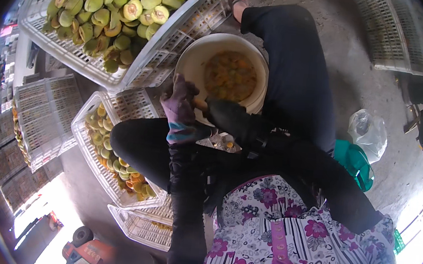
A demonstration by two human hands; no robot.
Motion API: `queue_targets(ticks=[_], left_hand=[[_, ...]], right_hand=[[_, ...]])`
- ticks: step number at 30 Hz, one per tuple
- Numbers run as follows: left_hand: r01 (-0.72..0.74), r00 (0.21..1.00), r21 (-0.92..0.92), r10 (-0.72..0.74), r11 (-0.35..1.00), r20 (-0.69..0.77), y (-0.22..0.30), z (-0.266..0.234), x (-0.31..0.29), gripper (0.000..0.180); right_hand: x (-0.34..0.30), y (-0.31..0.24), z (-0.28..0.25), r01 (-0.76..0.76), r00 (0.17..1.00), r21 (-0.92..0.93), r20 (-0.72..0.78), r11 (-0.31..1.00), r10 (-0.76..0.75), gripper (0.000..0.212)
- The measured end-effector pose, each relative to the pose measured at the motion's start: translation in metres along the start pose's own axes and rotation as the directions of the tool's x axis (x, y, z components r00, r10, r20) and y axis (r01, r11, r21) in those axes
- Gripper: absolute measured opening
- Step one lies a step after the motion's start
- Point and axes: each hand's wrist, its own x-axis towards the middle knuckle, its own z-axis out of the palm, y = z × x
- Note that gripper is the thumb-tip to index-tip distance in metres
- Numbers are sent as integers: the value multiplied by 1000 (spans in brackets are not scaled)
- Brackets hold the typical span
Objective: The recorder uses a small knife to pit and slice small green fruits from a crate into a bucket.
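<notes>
My left hand point(179, 102), in a purple glove with dark, stained fingertips, is raised at the near left rim of a white bucket point(187, 60). Its fingers are curled, and what they hold is hidden. Close on its right is my right hand point(226, 118), in a black glove, closed at the bucket's near edge. A short brown, stick-like piece point(200, 104) sticks out from the right hand toward the left; its kind is unclear. Inside the bucket lie orange-brown fruit pieces point(230, 76), seemingly in liquid.
At the upper left, a large white crate point(124, 79) is heaped with halved green fruit point(100, 17). A lower crate point(105, 185) holds more cut fruit. Crates point(49, 110) stand farther left. To the right lie a clear plastic bag point(368, 133) and a green bag point(352, 162).
</notes>
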Motion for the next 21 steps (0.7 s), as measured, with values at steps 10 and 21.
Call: queue_targets(ticks=[10,21], left_hand=[[160,945,-159,-197,974,-262,10,6,-10,55],[359,892,-439,-441,824,-98,13,6,-5,68]], right_hand=[[-10,-7,-5,-20,974,250,223,968,-38,26],[-6,6,4,85,965,-183,-231,979,-127,21]])
